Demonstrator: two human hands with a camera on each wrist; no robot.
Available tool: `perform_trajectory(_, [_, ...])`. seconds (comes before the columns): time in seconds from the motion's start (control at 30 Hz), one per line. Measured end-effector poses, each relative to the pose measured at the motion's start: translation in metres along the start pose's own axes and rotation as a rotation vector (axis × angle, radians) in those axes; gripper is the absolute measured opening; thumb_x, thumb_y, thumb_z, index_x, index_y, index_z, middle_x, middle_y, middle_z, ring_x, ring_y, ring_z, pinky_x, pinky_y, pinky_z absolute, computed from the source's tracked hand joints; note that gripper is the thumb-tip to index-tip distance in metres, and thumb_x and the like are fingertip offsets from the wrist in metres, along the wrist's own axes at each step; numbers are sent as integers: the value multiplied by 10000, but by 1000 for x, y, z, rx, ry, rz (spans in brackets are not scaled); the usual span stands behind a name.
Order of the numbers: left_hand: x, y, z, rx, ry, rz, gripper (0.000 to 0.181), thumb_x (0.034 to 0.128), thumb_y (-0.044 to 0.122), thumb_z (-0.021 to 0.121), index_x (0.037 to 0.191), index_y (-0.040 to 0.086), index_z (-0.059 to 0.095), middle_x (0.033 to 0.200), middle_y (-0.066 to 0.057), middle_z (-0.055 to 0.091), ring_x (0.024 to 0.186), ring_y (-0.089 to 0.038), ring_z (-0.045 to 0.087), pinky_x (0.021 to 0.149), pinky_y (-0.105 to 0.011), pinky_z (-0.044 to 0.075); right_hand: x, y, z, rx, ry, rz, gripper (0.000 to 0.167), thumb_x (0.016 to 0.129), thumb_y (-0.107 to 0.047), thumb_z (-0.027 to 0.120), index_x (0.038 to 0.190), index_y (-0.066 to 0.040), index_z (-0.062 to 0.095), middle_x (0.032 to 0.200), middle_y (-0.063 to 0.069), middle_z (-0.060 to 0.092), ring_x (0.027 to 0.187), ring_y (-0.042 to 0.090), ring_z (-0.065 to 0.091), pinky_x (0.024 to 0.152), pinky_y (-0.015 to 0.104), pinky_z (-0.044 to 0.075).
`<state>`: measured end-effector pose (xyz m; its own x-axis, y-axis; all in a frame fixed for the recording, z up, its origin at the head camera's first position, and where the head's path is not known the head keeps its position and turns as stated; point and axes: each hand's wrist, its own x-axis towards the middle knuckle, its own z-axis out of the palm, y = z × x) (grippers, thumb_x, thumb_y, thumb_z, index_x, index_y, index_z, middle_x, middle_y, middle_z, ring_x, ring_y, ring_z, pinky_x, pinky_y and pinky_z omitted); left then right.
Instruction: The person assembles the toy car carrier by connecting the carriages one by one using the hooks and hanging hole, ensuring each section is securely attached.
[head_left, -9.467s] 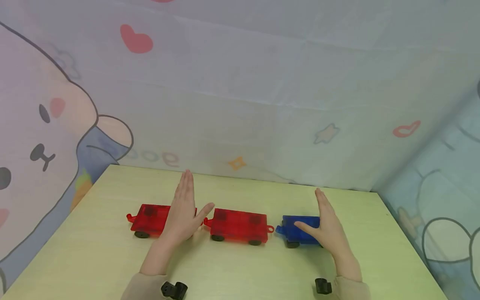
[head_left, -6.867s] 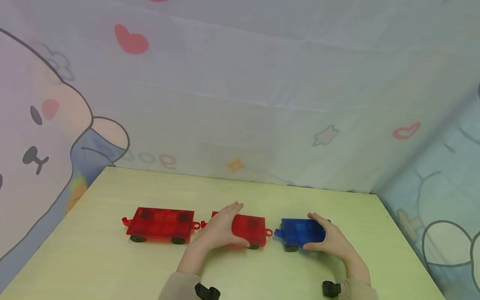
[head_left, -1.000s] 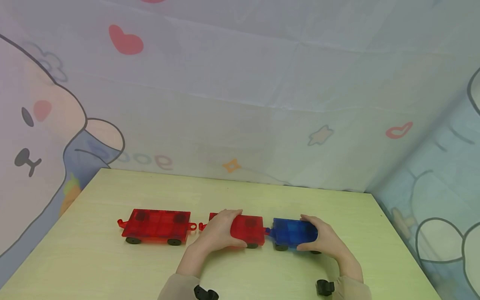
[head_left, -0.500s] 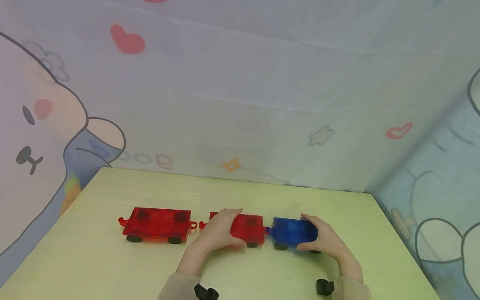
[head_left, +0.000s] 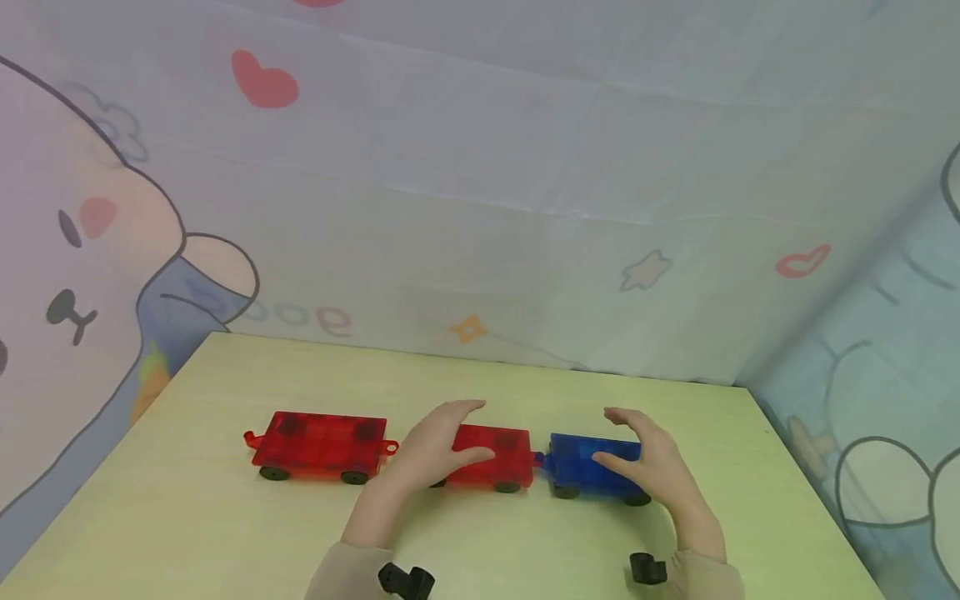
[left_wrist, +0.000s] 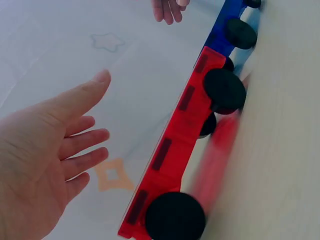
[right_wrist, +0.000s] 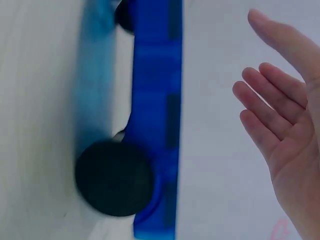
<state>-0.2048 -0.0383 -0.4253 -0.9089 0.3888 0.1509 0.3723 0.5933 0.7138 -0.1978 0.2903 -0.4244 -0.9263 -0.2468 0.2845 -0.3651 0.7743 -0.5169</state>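
Three translucent toy train cars on black wheels stand in a row on the table. The middle red car (head_left: 491,454) is joined at its right end to the blue car (head_left: 588,465). Apart from them, at the left, stands another red car (head_left: 322,446) with a hook on one end and a ring on the other. My left hand (head_left: 431,446) hovers over the middle red car, fingers spread and relaxed; the left wrist view shows a gap between hand and car. My right hand (head_left: 660,462) is held above the blue car, its fingers (right_wrist: 265,105) loosely bent and holding nothing.
The pale wooden table (head_left: 225,533) meets a printed cloth backdrop (head_left: 480,167) along its back edge. More cloth hangs at the right side. A small black device (head_left: 407,581) is strapped to the left wrist, another (head_left: 647,568) to the right.
Both hands have let go of the middle red car and the blue car and lifted off them. Earlier, the blue car moved left and its coupling met the red car's ring.
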Motion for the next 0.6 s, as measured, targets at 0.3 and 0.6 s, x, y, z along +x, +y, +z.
perform_trajectory(0.3, [-10,-13,-24,2,91,-2,755,845,388,756,1484,171,416,1509,-25,439,1413,-270,384,1120,-492,386,15,-36,13,5,20,-64,674,821,-221,794,1392,-20,496,1359,180,569,1266,382,521,1022,585,440])
perform_trajectory(0.6, [-23,-46,-54,36,93,3,942,761,365,836,1525,159,324,1549,-65,371,1428,-323,342,1084,-550,402,32,-70,44,94,-43,-33,779,808,-235,802,1462,-39,426,1494,164,451,1382,376,413,1079,579,395])
